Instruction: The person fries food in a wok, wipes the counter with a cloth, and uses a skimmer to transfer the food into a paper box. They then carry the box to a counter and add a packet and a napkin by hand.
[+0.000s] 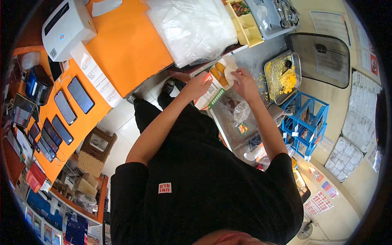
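My left hand [198,86] is closed on the near edge of an open takeaway box [203,100], which has orange, white and green printed panels. Inside the box lie several golden-brown fried pieces [220,72]. Just right of it, my right hand [245,83] pinches a sheet of pale paper [231,67] at the box's far side. The paper partly covers the box's interior. Below the box on the steel counter sit a clear plastic bag [241,112] and a small green and red packet [242,128].
A glass tray [267,81] holds chopped yellow food, with crumbs beside it and a blue wire rack [304,122] below. Stacked plastic bags [192,28] lie on the orange counter [126,45], near a printer [67,30] and several phones [81,95]. A yellow bin [247,30] stands at the top.
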`<state>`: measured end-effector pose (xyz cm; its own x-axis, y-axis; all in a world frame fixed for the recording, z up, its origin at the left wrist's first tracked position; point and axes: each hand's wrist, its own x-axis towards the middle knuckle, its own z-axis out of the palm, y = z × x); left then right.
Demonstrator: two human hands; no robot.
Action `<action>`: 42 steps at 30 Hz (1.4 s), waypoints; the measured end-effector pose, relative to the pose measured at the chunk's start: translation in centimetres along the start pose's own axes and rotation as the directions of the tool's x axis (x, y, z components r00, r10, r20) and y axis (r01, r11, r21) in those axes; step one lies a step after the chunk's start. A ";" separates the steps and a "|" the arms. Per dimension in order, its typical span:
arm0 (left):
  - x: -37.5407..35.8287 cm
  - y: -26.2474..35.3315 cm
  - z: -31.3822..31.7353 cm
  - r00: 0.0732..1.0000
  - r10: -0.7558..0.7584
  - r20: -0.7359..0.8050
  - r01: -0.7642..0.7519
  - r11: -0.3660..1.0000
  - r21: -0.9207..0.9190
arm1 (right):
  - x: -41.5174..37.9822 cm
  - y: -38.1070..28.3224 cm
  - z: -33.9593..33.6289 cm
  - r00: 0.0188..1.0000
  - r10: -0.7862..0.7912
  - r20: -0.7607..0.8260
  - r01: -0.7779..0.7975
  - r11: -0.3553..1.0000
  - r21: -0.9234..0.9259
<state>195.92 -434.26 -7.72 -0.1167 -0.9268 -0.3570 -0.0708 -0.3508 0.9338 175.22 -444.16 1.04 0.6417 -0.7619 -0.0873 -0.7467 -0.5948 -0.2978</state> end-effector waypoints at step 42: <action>-0.4 0.5 0.6 1.000 -0.009 -0.016 0.008 0.999 -0.034 | 2.6 -3.1 2.8 0.813 0.501 0.297 -0.439 0.863 -0.251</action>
<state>195.32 -434.01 -7.15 -0.1000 -0.9258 -0.3647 -0.0376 -0.3627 0.9311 179.66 -443.61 -0.90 0.1999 -0.8409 -0.5029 -0.9700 -0.2424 0.0197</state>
